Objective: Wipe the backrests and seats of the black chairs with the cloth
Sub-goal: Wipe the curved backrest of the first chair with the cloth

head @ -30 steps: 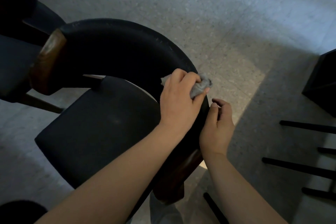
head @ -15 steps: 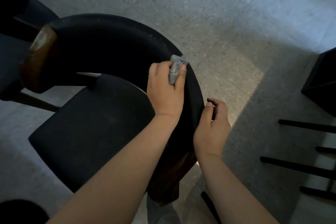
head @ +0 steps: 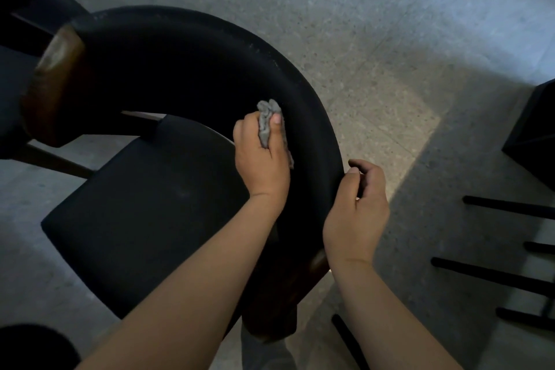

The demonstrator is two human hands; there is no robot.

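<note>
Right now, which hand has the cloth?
The left hand, gripping the grey cloth against the curved backrest; the right hand holds no cloth.

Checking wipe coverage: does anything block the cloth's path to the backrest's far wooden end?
Nothing visible. The left hand holds the cloth on the backrest, inner side; the curve to the wooden end is bare. The right hand is at the outer edge, off that path.
</note>
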